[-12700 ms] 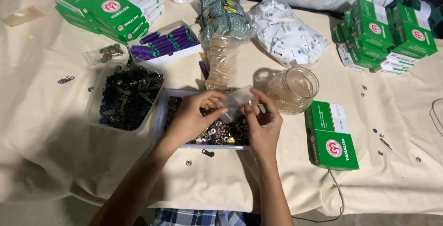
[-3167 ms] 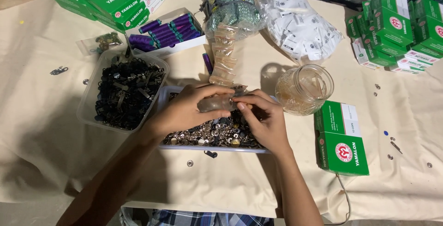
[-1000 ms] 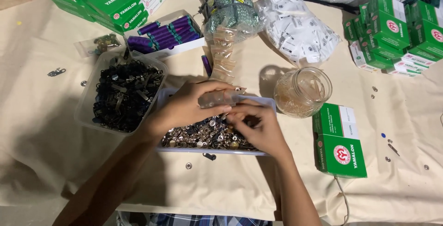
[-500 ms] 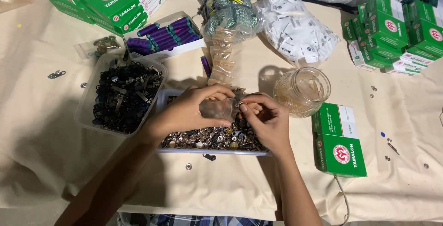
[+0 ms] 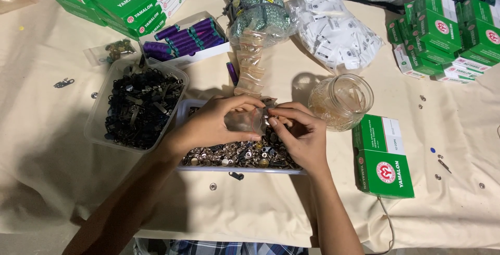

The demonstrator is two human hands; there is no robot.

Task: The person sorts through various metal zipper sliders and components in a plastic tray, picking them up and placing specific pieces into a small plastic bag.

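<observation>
Hands meeting over tray of metal snaps point(image 5: 229, 157): left hand point(image 5: 213, 125) and right hand point(image 5: 302, 135) both pinching small clear plastic bag point(image 5: 244, 121), held just above the tray. Bag's contents too blurred to make out. Tray's far half hidden behind both hands. Beside: tub of black clips point(image 5: 138, 104), glass jar point(image 5: 341, 101), 2 green boxes point(image 5: 384, 156).

Bare worktop point(image 5: 47, 145) lies open at the left and lower edges of the frame. A glass jar point(image 5: 341, 101), green boxes point(image 5: 384, 156) and a tub of black clips point(image 5: 138, 104) crowd the middle.
</observation>
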